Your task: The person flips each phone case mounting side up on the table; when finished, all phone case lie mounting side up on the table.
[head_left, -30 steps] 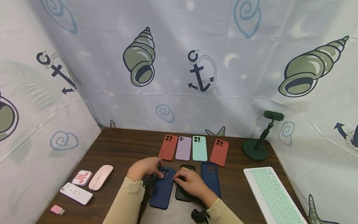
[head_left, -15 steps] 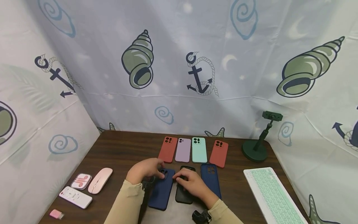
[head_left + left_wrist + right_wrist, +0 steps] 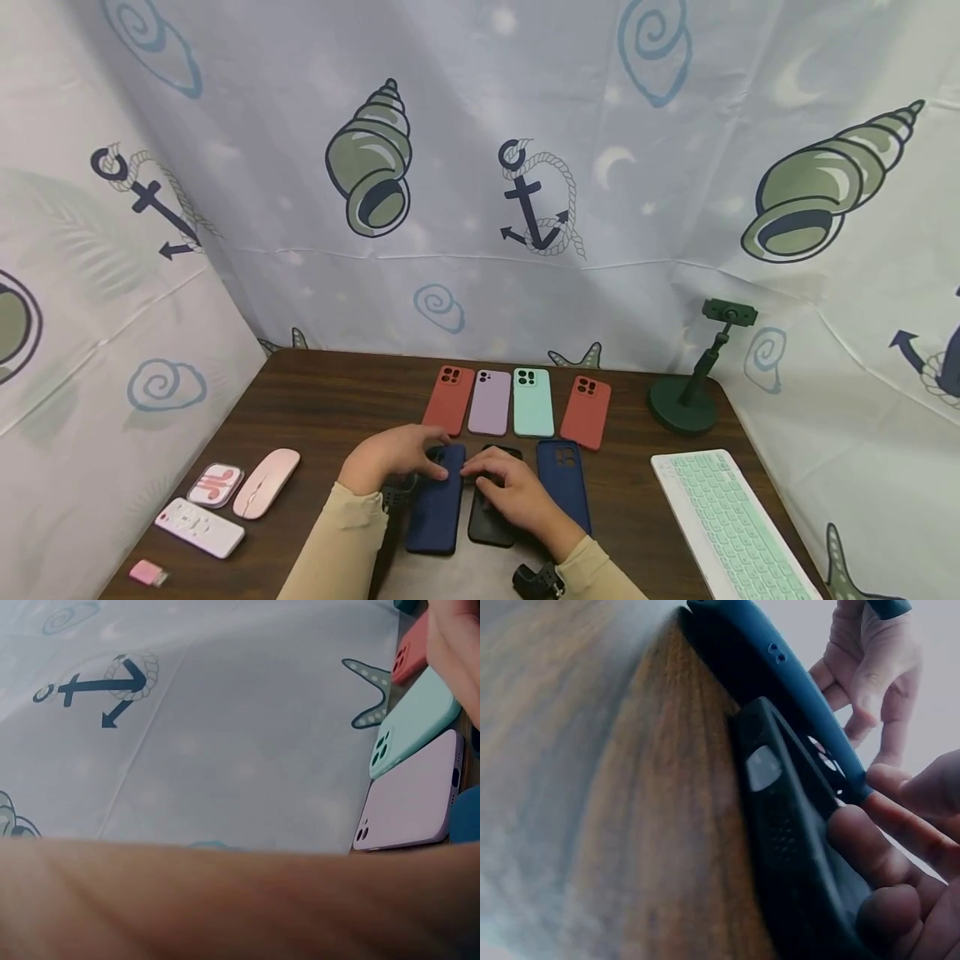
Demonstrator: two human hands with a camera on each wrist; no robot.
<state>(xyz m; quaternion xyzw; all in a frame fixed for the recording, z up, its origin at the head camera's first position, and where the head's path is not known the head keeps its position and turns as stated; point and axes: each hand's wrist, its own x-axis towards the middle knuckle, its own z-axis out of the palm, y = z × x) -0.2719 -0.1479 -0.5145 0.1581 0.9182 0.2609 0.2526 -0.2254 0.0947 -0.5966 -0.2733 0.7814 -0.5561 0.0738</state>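
Note:
A navy phone case (image 3: 435,512) lies between my two hands in the head view, its camera end away from me. My left hand (image 3: 386,458) holds it at the far end, thumb across the face near the camera cutout, fingers at the top edge. With bent fingers, my right hand (image 3: 521,492) pinches its upper right edge and reaches over a black phone case (image 3: 491,521). The right wrist view has the navy case (image 3: 802,690) tilted beside the black case (image 3: 787,817), right fingertips at its corner. Another navy phone case (image 3: 564,492) sits right of the black one.
Behind stand a red case (image 3: 450,400), a lilac case (image 3: 491,404), a mint case (image 3: 533,404) and another red case (image 3: 587,414). A mouse (image 3: 266,483), earphone box (image 3: 215,485), remote (image 3: 199,527) and pink USB stick (image 3: 148,573) lie left; a keyboard (image 3: 738,525) and green stand (image 3: 682,404) right.
The navy case between my hands has turned straighter, its near end swinging right and its far end shifting slightly away. My hands have moved with it only a little; the other cases stay put.

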